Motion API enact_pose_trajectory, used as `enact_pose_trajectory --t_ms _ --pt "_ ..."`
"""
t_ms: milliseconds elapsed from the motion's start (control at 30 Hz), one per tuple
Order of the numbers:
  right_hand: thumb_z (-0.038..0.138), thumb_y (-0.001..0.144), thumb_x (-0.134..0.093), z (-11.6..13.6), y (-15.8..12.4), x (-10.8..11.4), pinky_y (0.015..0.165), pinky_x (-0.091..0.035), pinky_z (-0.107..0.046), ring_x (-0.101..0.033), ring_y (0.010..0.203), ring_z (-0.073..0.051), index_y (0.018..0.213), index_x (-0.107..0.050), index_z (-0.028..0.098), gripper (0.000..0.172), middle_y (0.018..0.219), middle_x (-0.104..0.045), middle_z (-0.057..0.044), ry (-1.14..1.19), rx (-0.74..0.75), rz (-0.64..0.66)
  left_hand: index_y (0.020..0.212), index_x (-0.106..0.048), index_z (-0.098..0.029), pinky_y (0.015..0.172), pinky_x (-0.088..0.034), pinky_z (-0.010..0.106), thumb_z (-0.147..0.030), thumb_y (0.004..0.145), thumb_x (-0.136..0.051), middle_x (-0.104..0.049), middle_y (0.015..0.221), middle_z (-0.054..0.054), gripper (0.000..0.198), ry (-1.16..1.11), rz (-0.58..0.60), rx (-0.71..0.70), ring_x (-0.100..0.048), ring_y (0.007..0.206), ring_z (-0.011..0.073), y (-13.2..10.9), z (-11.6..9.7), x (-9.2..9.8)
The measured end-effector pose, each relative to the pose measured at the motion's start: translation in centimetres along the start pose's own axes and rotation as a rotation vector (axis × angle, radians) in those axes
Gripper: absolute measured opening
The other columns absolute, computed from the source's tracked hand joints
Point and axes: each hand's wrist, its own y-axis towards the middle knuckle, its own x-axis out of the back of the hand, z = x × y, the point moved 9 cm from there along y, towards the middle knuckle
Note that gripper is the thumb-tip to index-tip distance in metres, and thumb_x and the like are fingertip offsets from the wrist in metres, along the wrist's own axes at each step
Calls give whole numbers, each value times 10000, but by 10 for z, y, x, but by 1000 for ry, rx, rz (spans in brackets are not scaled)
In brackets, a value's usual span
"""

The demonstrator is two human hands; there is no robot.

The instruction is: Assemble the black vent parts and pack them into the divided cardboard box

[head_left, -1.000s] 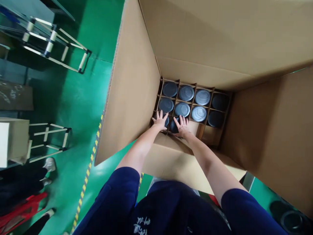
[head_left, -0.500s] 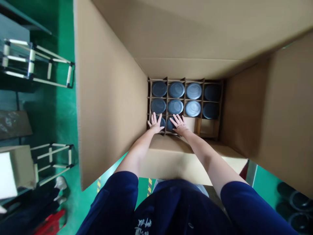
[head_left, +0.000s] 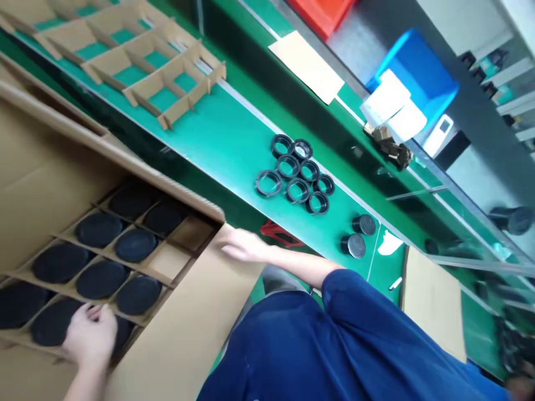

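My left hand (head_left: 90, 334) is down inside the cardboard carton (head_left: 188, 328), its fingers curled on a round dark cap (head_left: 121, 334) in a cell of the cardboard divider grid (head_left: 169, 262). Several more dark caps (head_left: 100, 278) sit in their own cells, and a couple of cells near the carton's rim show bare cardboard. My right hand (head_left: 244, 245) is blurred, out at the carton's rim, with its fingers together and nothing visible in them.
Beyond the carton runs a green workbench (head_left: 234, 122) bearing loose cardboard dividers (head_left: 163, 83), a cluster of black rings (head_left: 295, 172) and black cylinders (head_left: 355, 236). A blue bin (head_left: 413, 72) and a red tray (head_left: 321, 11) stand farther off.
My view has swung sharply, putting the carton at lower left and the bench in sight. My right hand has come up out of the cells to the rim; my left hand stays among the caps.
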Motion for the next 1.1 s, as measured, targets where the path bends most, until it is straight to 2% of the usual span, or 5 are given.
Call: enact_pose_trajectory --t_ms 167,433,600,767,1100 --pt "277 995 -442 -196 -173 172 1163 -397 -491 -527 1296 -296 1278 -661 118 391 1344 -638 -190 -225 -692 -604 1279 -670 -184 974 -581 414 -497 905 -416 -755 1165 98 551 -348 -242 -537 -728 981 276 -118 -196 32" --pt "465 834 -706 -325 -444 248 1181 -186 -726 -45 1565 -469 1620 -349 293 881 1738 -32 -145 -341 -1291 -429 1287 -662 -160 1085 -512 452 -261 980 -486 -702 1260 149 368 -100 374 -1570 -626 1213 277 -403 -517 -139" --pt "538 751 -799 -350 -480 213 1127 -286 -721 -49 1573 -468 1655 -174 435 1103 1747 20 -97 -153 -1295 -140 1590 -406 -311 1126 -292 788 -456 798 -804 -229 1710 186 898 358 581 -1970 -189 1552 485 -566 -552 -248" --pt "486 658 -840 -384 -471 212 1059 -375 -698 -99 1564 -467 1625 -200 477 1160 1740 22 -84 -66 -1372 -185 1597 -361 -432 1038 -201 898 -313 577 -950 -32 1756 135 1185 706 500 -1868 5 1555 558 -570 -578 -316" --pt "753 521 -799 -388 -510 223 944 -417 -747 -443 1418 -522 1561 -360 486 1160 1379 -491 -268 -220 -1165 -378 1589 -349 -464 974 -481 601 -592 626 -849 -346 1557 133 1093 -51 683 -1467 -438 1373 479 -492 -536 -177"
